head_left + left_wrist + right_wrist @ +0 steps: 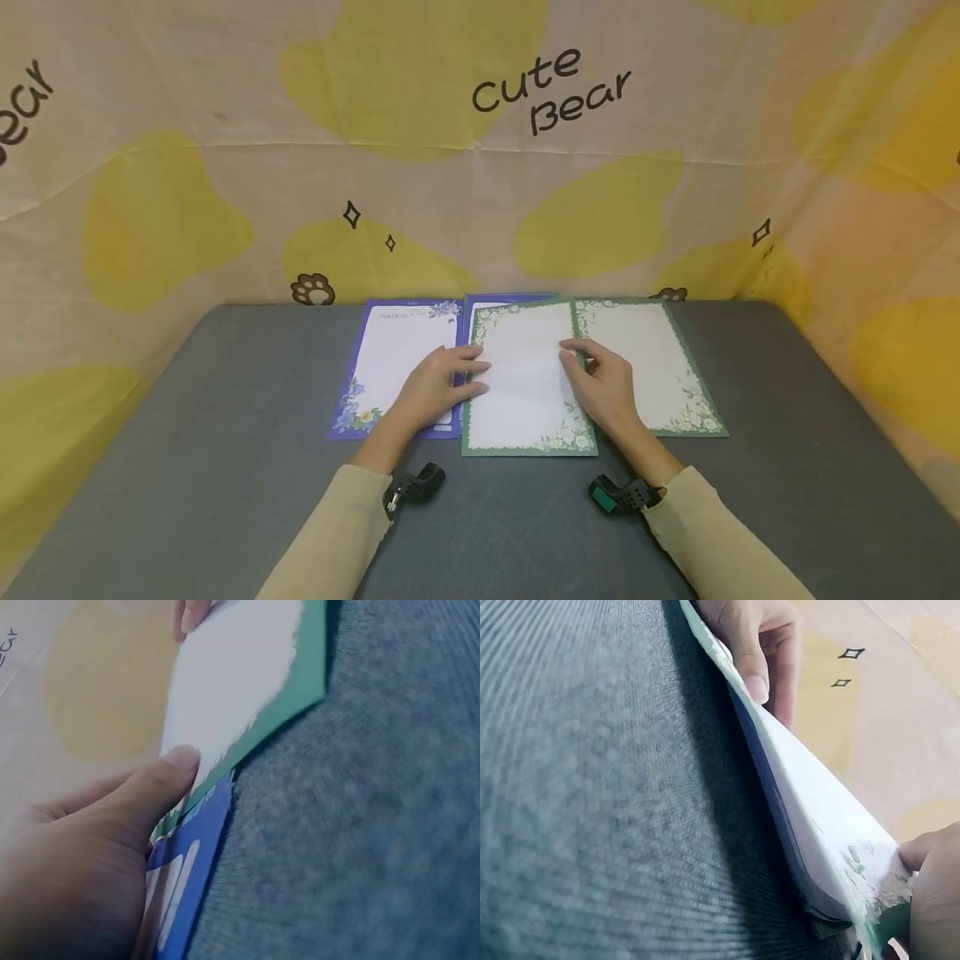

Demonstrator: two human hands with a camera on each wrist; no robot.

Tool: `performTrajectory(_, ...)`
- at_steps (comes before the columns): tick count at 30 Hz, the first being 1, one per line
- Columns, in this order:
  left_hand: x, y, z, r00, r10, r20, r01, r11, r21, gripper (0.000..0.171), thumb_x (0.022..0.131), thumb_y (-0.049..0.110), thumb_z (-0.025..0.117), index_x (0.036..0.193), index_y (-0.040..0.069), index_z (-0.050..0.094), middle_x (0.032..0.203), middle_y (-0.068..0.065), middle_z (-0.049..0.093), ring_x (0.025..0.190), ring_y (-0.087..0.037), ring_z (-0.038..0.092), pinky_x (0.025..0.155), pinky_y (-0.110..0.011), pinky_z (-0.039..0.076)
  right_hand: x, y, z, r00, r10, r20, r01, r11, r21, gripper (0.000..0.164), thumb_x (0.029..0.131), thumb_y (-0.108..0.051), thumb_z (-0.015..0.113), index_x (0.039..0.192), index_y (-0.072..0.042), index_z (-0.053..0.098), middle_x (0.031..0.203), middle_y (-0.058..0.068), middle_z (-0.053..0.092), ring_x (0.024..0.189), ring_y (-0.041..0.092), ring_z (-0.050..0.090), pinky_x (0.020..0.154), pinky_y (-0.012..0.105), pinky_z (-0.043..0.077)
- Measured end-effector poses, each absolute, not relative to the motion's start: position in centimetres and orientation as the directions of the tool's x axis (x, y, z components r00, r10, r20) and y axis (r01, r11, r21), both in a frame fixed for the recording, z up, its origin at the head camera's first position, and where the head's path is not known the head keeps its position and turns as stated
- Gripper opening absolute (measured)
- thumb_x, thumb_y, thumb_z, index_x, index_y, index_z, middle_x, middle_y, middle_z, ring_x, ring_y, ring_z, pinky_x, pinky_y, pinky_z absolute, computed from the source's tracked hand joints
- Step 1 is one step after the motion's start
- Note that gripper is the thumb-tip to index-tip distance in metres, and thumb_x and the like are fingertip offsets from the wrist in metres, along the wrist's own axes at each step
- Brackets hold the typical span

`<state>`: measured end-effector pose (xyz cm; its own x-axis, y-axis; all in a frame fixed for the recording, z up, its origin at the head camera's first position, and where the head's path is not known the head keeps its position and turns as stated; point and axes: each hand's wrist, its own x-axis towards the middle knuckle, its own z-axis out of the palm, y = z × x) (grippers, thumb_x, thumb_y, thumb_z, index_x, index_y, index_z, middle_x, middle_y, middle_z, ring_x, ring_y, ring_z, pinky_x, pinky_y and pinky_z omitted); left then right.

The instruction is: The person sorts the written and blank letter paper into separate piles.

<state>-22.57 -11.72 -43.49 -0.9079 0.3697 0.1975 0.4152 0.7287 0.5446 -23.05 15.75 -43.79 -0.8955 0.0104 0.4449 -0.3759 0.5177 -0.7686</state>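
A white stationery sheet with a green floral border (517,392) lies in front of me, over part of a blue-bordered sheet (474,298). My left hand (435,385) rests on its left edge with fingers extended; the thumb (176,769) lies on the white face. At the right edge my right hand (603,387) pinches the border between thumb and curled fingers, partly hidden in the head view. Low in the right wrist view, that green-bordered edge bends up beside the right thumb (922,851).
Another blue-bordered sheet (401,358) with flowers lies at the left, partly under my left forearm. A second green-bordered sheet (660,358) lies at the right. All rest on a grey table (225,442), with a patterned cloth (420,100) hanging behind.
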Motion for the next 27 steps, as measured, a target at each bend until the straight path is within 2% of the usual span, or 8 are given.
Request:
performTrajectory(6, -22.4, -11.7, -43.5, -0.94, 0.297, 0.166, 0.336, 0.735, 0.589, 0.055, 0.093, 0.039, 0.072, 0.143, 0.019, 0.059, 0.158, -0.003, 0.047, 0.148, -0.031, 0.041, 0.123, -0.052, 0.032, -23.1, 15.8, -44.0, -0.867, 0.023, 0.498, -0.427, 0.484, -0.764, 0.018, 0.092, -0.01, 0.072, 0.109, -0.011, 0.078, 0.048, 0.008, 0.052, 0.043, 0.002, 0.032, 0.042, 0.021, 0.024)
performTrajectory(8, -22.4, -11.7, -43.5, -0.951, 0.268, 0.154, 0.304, 0.725, 0.618, 0.058, 0.094, 0.041, 0.07, 0.146, 0.019, 0.055, 0.158, -0.005, 0.047, 0.149, -0.031, 0.04, 0.123, -0.052, 0.031, -23.0, 15.7, -44.0, -0.857, 0.03, 0.515, -0.446, 0.458, -0.769, 0.018, 0.092, -0.008, 0.072, 0.108, -0.011, 0.078, 0.054, 0.011, 0.059, 0.041, -0.002, 0.026, 0.041, 0.019, 0.022)
performTrajectory(10, -22.5, -11.6, -43.5, -0.96, 0.244, 0.138, 0.275, 0.722, 0.635, 0.059, 0.096, 0.042, 0.067, 0.148, 0.021, 0.052, 0.158, -0.007, 0.047, 0.149, -0.031, 0.04, 0.123, -0.052, 0.031, -23.0, 15.6, -44.0, -0.848, 0.04, 0.529, -0.464, 0.428, -0.776, 0.018, 0.091, -0.006, 0.072, 0.108, -0.01, 0.078, 0.071, 0.013, 0.071, 0.039, -0.005, 0.022, 0.04, 0.017, 0.022)
performTrajectory(13, -22.5, -11.6, -43.5, -0.964, 0.23, 0.131, 0.259, 0.724, 0.639, 0.058, 0.097, 0.043, 0.066, 0.149, 0.023, 0.052, 0.156, -0.009, 0.049, 0.148, -0.032, 0.042, 0.124, -0.052, 0.029, -23.0, 15.4, -43.9, -0.834, 0.061, 0.548, -0.48, 0.409, -0.776, 0.018, 0.09, -0.003, 0.072, 0.107, -0.007, 0.078, 0.099, 0.014, 0.078, 0.045, -0.005, 0.032, 0.04, 0.013, 0.021)
performTrajectory(17, -22.7, -11.7, -43.6, -0.946, 0.245, 0.212, 0.324, 0.712, 0.622, 0.052, 0.096, 0.036, 0.068, 0.144, 0.018, 0.058, 0.148, -0.01, 0.058, 0.143, -0.031, 0.048, 0.126, -0.052, 0.025, -22.4, 14.9, -43.2, -0.822, 0.09, 0.563, -0.482, 0.418, -0.77, 0.019, 0.089, 0.003, 0.071, 0.106, -0.001, 0.077, 0.102, 0.019, 0.077, 0.067, 0.009, 0.05, 0.044, 0.008, 0.022)
performTrajectory(19, -22.7, -11.8, -43.6, -0.935, 0.242, 0.259, 0.353, 0.699, 0.622, 0.048, 0.096, 0.032, 0.07, 0.14, 0.016, 0.061, 0.144, -0.011, 0.061, 0.139, -0.031, 0.052, 0.126, -0.052, 0.026, -21.9, 14.6, -42.3, -0.823, 0.098, 0.559, -0.476, 0.417, -0.774, 0.019, 0.089, 0.005, 0.07, 0.106, 0.002, 0.076, 0.103, 0.021, 0.077, 0.073, 0.014, 0.053, 0.049, 0.007, 0.028)
performTrajectory(24, -22.7, -11.8, -43.6, -0.934, 0.201, 0.294, 0.352, 0.645, 0.678, 0.044, 0.094, 0.027, 0.072, 0.137, 0.016, 0.064, 0.141, -0.01, 0.064, 0.137, -0.031, 0.054, 0.119, -0.049, 0.038, -20.9, 14.2, -40.7, -0.83, 0.098, 0.549, -0.469, 0.41, -0.782, 0.018, 0.088, 0.007, 0.069, 0.106, 0.006, 0.075, 0.102, 0.023, 0.076, 0.067, 0.014, 0.056, 0.054, 0.009, 0.038)
performTrajectory(27, -22.7, -11.7, -43.5, -0.925, 0.195, 0.327, 0.375, 0.609, 0.699, 0.044, 0.093, 0.023, 0.074, 0.135, 0.014, 0.065, 0.139, -0.009, 0.065, 0.136, -0.029, 0.056, 0.118, -0.047, 0.041, -21.1, 14.3, -40.8, -0.822, 0.11, 0.559, -0.473, 0.414, -0.778, 0.019, 0.087, 0.008, 0.069, 0.105, 0.006, 0.075, 0.095, 0.024, 0.076, 0.059, 0.01, 0.051, 0.053, 0.009, 0.036)
